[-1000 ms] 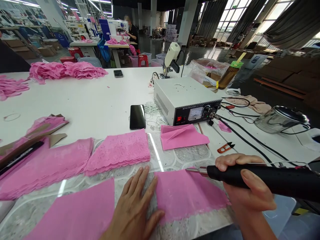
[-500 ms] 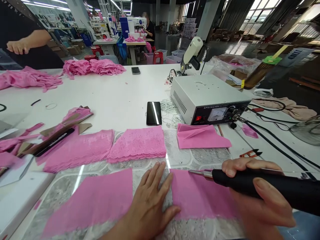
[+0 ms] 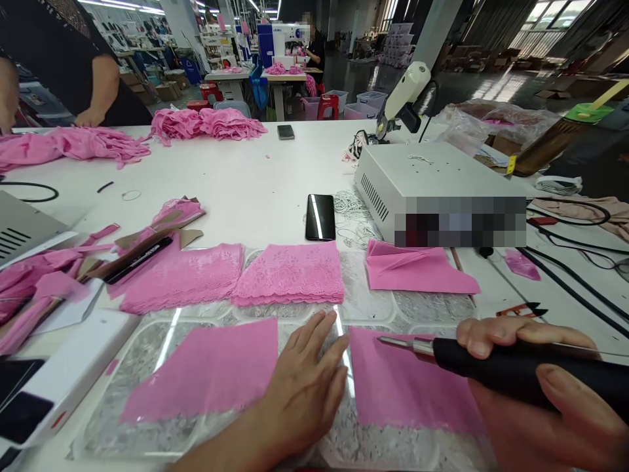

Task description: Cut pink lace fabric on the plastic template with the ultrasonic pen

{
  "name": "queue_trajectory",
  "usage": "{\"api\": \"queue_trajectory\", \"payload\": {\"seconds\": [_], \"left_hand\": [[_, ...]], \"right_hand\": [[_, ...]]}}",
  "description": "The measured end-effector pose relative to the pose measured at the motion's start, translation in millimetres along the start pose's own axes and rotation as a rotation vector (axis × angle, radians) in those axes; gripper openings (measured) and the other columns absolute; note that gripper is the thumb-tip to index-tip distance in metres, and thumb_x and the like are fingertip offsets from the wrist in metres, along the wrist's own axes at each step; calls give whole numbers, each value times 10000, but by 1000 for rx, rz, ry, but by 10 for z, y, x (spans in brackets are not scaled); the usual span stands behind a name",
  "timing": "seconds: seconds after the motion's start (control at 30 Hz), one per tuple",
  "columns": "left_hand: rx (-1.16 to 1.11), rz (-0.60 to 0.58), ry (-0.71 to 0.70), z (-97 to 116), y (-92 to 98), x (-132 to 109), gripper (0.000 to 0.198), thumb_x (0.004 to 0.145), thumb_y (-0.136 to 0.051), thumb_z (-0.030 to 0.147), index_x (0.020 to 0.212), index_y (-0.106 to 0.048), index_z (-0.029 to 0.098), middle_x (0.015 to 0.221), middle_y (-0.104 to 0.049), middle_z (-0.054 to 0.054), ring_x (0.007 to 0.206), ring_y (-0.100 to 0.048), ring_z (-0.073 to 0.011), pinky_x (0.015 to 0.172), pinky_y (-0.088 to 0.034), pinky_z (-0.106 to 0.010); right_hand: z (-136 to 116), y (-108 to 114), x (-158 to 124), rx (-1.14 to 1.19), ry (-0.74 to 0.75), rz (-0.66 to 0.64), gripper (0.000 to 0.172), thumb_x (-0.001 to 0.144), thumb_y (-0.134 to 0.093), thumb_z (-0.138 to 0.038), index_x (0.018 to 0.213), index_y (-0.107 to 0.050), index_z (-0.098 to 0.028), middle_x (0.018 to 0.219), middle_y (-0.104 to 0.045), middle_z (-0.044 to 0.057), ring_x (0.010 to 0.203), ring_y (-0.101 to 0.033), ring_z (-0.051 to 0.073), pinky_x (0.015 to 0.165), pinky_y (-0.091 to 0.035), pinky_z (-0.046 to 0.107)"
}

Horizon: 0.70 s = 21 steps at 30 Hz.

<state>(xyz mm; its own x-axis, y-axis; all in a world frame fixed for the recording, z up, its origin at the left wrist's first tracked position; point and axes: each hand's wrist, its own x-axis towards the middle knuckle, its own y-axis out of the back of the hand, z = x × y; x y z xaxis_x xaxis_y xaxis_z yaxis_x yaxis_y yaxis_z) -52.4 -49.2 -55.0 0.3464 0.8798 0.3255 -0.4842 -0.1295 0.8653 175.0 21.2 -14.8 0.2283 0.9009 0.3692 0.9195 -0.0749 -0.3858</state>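
My left hand (image 3: 307, 380) lies flat, fingers stretched, on the marbled mat (image 3: 196, 436) between two pink fabric pieces. It is beside the right edge of the left piece (image 3: 211, 373). In my right hand (image 3: 550, 400) is a black-handled tool (image 3: 521, 367) with a metal tip, which is over the upper part of the right pink piece (image 3: 407, 387). Behind them lie two stacks of pink lace, one at the left (image 3: 187, 278) and one in the middle (image 3: 295, 272), and a folded pink piece (image 3: 417, 269) at the right.
A grey metal box (image 3: 432, 177) with cables stands at the back right, beside a phone (image 3: 320, 217). Scissors (image 3: 521, 309) lie near my right hand. Pink cloth heaps (image 3: 211, 124) and a person in black (image 3: 73, 65) are at the far side. A white box (image 3: 83, 367) lies left.
The view has shifted left, so most things appear farther right. My left hand's thumb has drawn in toward the fingers and the hand no longer reaches the right piece. The person's hand has lowered to the cloth.
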Motion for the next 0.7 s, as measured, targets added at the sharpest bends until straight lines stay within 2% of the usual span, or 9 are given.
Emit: {"api": "queue_trajectory", "payload": {"seconds": [0.07, 0.2, 0.7], "left_hand": [[-33, 27, 13, -21, 18, -16, 464, 874, -436, 48, 1321, -500, 153, 1457, -457, -187, 1405, -385, -303, 1040, -479, -517], [-46, 28, 2, -55, 1, -39, 536, 819, -398, -6, 1307, -519, 179, 1442, -467, -178, 1393, -400, -306, 1006, -498, -532], [-20, -72, 1, -7, 43, -16, 550, 766, -446, -8, 1221, -639, 233, 1441, -482, -132, 1389, -395, -328, 1016, -472, -549]], "right_hand": [[-2, -37, -49, 17, -21, -55, 142, 729, -659, -310, 832, -646, -212, 696, -578, -15, 521, -527, 144, 505, -470, 348], [28, -115, -132, 43, -62, -138, 172, 768, -674, -343, 881, -645, -217, 727, -585, -7, 546, -547, 144, 526, -488, 342], [77, -163, -172, 27, -96, -134, 161, 786, -688, -338, 892, -644, -224, 755, -585, 12, 574, -535, 155, 570, -511, 377]]}}
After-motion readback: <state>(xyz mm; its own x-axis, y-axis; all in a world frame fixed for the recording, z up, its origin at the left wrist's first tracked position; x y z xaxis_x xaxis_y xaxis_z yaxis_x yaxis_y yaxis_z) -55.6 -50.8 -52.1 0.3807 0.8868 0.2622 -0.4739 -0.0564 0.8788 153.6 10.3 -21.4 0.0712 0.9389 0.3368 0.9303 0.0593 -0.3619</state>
